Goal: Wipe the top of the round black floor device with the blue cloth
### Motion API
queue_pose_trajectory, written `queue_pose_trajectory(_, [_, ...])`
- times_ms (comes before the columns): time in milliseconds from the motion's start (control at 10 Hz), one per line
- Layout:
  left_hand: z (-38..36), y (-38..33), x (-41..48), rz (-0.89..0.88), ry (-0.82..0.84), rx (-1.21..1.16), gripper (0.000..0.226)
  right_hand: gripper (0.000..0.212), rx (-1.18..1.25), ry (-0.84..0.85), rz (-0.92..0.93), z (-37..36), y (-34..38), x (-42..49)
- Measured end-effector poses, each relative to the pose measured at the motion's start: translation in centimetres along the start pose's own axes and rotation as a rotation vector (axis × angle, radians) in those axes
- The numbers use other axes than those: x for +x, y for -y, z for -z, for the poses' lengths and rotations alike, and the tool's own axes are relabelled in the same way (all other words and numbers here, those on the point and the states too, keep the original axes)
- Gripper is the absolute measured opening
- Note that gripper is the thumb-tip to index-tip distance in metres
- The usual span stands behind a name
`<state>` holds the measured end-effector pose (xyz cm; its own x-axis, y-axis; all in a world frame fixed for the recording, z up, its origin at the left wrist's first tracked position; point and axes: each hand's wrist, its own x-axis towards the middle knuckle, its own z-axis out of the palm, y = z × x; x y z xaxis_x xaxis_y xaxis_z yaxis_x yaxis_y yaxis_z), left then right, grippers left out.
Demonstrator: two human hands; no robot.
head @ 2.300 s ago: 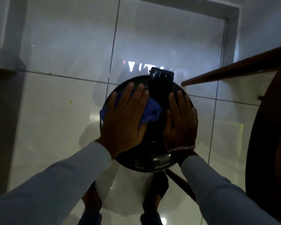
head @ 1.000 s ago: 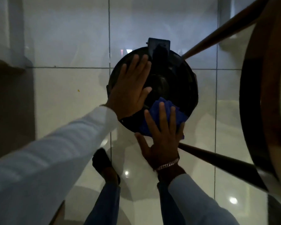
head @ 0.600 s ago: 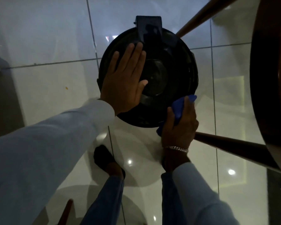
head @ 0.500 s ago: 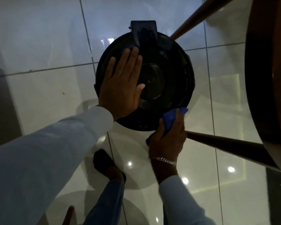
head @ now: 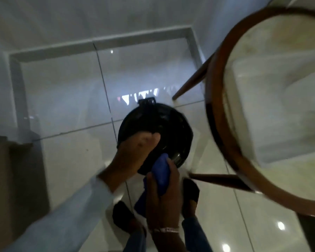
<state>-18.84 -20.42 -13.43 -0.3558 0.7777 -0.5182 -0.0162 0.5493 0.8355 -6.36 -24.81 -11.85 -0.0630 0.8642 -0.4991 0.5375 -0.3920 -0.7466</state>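
Note:
The round black floor device [head: 168, 130] sits on the white tiled floor in the middle of the head view, a small black block at its far edge. My left hand [head: 135, 153] rests flat on its near left part, fingers together. My right hand [head: 164, 199] is just below the device's near rim, shut on the bunched blue cloth [head: 160, 172]. The cloth's upper end touches the rim. The frame is blurred by motion.
A round wooden-rimmed table [head: 224, 124] with slanted legs [head: 191, 82] stands close on the right; one leg [head: 216, 179] runs beside my right hand. A brown box [head: 7, 179] stands at the left. My feet in dark sandals [head: 190, 193] are below the device.
The camera has pulled back and swung, so the table fills the right. My right hand has drawn the cloth back off the top to the near rim. My left hand stays on the device.

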Motion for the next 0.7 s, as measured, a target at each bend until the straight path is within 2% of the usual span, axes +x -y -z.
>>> queue_pose_trajectory(100, [-2.5,-6.1,-6.2,0.138,0.219,-0.205,0.024,0.072,0.031,0.133,0.214,8.6,5.2,-0.3])
queue_pose_trajectory(200, [-6.5,-11.2,-9.0,0.1,0.075,-0.222,0.027,0.067,0.131,0.194,0.24,17.2,8.6,0.0])
queue_pose_trajectory(300, [-10.3,-17.0,-9.1,0.105,0.122,-0.436,0.027,0.067,0.202,0.133,0.123,25.0,11.1,2.9])
queue_pose_trajectory(400, [-16.1,-22.7,-7.6,0.07,0.102,-0.443,0.042,0.05,0.295,0.212,0.031,31.1,12.0,8.6])
queue_pose_trajectory(500, [-19.8,-25.3,-6.8,0.132,-0.129,-0.386,0.035,0.022,0.017,0.119,0.14,32.0,11.6,13.5])
queue_pose_trajectory(600, [-19.0,-24.2,-5.5,0.183,-0.178,-0.308,0.035,0.031,-0.18,0.057,0.093,28.7,10.8,16.3])
queue_pose_trajectory(700, [-18.1,-23.2,-5.7,0.186,-0.149,-0.337,0.024,0.035,-0.347,0.105,0.078,27.8,10.3,17.3])
